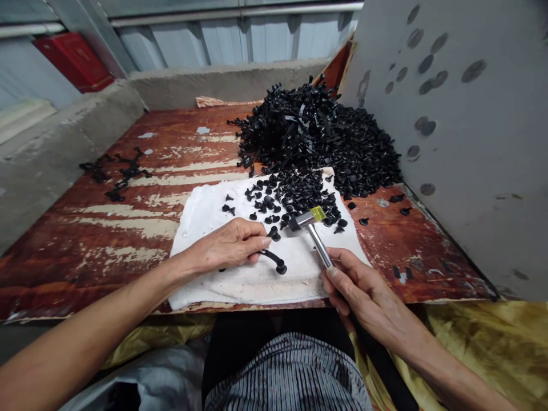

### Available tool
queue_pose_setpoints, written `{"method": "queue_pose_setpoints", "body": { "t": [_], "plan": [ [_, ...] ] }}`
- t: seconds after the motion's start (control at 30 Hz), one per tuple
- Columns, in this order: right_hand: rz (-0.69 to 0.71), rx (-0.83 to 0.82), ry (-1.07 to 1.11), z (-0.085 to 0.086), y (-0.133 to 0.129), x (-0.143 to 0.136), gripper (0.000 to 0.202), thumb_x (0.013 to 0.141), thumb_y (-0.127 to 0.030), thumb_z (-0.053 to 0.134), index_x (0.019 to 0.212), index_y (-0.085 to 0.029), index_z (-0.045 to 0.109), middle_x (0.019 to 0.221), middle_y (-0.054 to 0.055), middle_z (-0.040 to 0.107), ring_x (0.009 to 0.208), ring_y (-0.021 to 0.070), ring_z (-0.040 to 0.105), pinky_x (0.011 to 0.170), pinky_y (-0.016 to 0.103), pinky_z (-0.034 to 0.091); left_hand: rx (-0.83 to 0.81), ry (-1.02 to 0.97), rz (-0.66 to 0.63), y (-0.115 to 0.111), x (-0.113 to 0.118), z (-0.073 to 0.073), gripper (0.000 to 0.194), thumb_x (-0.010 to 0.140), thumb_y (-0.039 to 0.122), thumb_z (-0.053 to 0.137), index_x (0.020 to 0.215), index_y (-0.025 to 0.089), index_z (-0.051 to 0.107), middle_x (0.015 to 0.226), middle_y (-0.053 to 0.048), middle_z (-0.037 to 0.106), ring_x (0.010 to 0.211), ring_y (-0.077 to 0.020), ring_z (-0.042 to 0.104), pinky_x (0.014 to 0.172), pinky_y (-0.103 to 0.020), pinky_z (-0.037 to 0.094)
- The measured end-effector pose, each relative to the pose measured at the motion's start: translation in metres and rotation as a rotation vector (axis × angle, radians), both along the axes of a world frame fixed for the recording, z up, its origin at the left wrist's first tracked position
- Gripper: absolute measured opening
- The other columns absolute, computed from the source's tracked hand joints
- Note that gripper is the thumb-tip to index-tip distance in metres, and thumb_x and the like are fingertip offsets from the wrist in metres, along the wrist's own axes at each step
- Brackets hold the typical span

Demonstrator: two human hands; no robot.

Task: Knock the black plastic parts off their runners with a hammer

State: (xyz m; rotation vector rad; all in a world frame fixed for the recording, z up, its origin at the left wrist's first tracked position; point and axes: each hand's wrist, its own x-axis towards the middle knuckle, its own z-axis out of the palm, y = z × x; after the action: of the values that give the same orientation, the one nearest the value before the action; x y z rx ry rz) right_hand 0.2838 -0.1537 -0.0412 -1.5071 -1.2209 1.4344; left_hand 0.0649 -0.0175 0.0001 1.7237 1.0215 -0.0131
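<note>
My left hand (233, 244) is closed on a curved black plastic part (272, 260), pinched between thumb and fingers over a white cloth (240, 288). Round black ends of what it holds stick out past the fingertips. In my right hand (353, 282) is a small hammer (317, 237) with a metal shaft, a black grip and a head that has one dark face and one yellow face. The hammer head hovers just right of the left fingertips. Loose black button-shaped pieces (295, 191) with short stems are scattered over the far part of the cloth.
A large heap of black parts (299, 125) rises at the back right of the worn red-brown table (107, 228). A few dark pieces (124, 174) lie at the left. A grey panel (462, 142) borders the right side; a low concrete ledge (214, 83) runs along the back.
</note>
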Motion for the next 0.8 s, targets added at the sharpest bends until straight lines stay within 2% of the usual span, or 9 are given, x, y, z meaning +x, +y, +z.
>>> {"method": "queue_pose_setpoints", "body": {
  "t": [0.53,0.8],
  "plan": [
    [-0.021,-0.017,0.009,0.0,0.0015,-0.001,0.046,0.096,-0.054,0.043,0.123,-0.018,0.04,0.067,-0.008,0.04,0.046,0.0084,0.037,0.035,0.018,0.04,0.105,-0.087,-0.102,0.0028,-0.0022,-0.0091,0.032,0.093,0.037,0.049,0.068,0.017,0.05,0.057,0.006,0.047,0.043,-0.0038,0.03,0.04,-0.017,0.022],
    [-0.019,-0.021,0.006,0.0017,-0.0014,-0.0009,0.047,0.097,-0.053,0.042,0.127,-0.017,0.04,0.067,-0.008,0.04,0.046,0.0088,0.038,0.036,0.018,0.041,0.174,-0.043,-0.147,0.0027,0.0022,-0.0023,0.034,0.091,0.038,0.047,0.063,0.018,0.047,0.055,0.006,0.042,0.046,-0.0053,0.029,0.043,-0.019,0.023]
  ]
}}
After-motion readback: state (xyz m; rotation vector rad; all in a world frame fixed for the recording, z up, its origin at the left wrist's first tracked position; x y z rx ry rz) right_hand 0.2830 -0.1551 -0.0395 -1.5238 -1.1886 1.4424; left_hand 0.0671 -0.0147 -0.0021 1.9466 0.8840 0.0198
